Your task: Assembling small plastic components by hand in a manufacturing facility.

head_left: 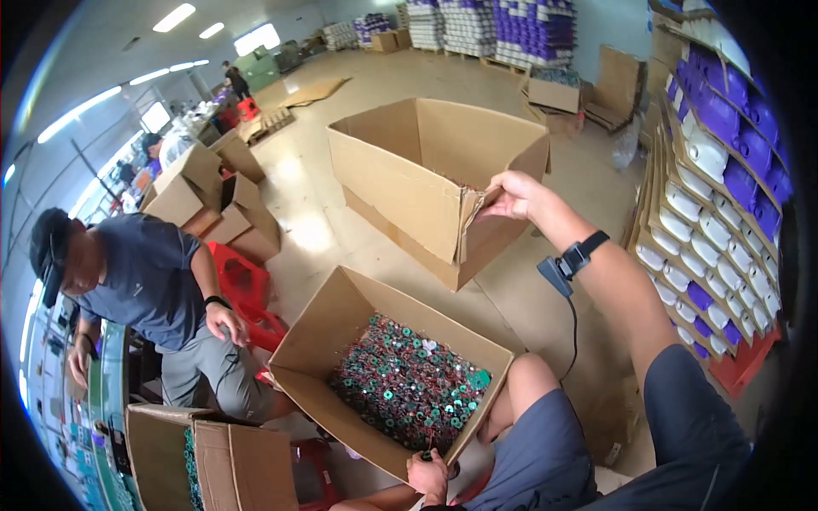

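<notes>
My right hand (515,196) is closed on the torn near corner of a large cardboard box (392,189); a few reddish bits show inside it. A smaller open cardboard box (319,341) stands close in front of me, beside my bare knee. Many small green round parts with red and dark wires (409,383) are heaped in it. At that box's nearest corner my left hand (428,475) has its fingers closed over the rim. A dark green piece shows by its fingertips, and I cannot tell whether it is held. A black strapped device (571,262) with a cable sits on my right wrist.
A co-worker (141,281) sits at the left by a green-topped bench, near red stools (243,277). Another cardboard box (247,468) with green parts stands at lower left. White and purple plastic parts (711,204) are stacked between cardboard sheets at right. More pallets stand far back.
</notes>
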### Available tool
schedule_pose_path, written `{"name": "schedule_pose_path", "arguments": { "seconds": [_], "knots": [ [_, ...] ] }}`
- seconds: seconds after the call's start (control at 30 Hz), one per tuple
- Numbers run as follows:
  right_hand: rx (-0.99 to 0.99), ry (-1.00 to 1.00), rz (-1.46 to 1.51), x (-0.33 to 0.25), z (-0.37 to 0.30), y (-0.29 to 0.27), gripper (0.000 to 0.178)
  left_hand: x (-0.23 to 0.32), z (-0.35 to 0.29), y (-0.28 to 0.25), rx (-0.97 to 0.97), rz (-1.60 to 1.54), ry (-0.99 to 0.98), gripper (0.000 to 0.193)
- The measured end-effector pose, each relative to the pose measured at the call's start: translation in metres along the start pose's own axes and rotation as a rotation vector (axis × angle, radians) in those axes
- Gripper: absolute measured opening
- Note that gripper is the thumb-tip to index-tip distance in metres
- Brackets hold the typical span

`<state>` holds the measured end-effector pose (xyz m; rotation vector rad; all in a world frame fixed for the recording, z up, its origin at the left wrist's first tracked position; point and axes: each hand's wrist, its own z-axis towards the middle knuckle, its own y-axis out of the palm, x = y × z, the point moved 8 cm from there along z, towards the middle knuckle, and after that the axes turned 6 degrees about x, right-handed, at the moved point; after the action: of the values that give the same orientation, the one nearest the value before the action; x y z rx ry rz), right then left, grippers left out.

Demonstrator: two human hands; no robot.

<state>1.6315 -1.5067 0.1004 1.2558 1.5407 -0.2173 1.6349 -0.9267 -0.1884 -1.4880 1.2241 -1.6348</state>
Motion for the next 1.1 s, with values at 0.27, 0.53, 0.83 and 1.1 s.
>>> {"name": "schedule_pose_path", "arguments": {
  "seconds": [0.27,0.53,0.83,1.1],
  "knots": [
    [0.202,-0.001,-0.289,0.108,0.143,-0.064,0.031,0.003,0.121,0.031,-0.037,-0.012,-0.017,0.035],
    [0.339,0.199,-0.335,0.311,0.221,-0.183,0.045,0.020,0.215,0.075,-0.074,-0.082,0.027,0.037],
    [0.407,-0.353,-1.593,0.242,0.260,-0.171,0.047,0.056,0.312,0.108,-0.159,-0.312,0.158,0.035],
    [-0.773,-0.876,-1.299,0.273,0.084,0.283,0.039,0.146,0.407,-0.064,-0.141,-0.573,0.578,0.035]
  ]
}}
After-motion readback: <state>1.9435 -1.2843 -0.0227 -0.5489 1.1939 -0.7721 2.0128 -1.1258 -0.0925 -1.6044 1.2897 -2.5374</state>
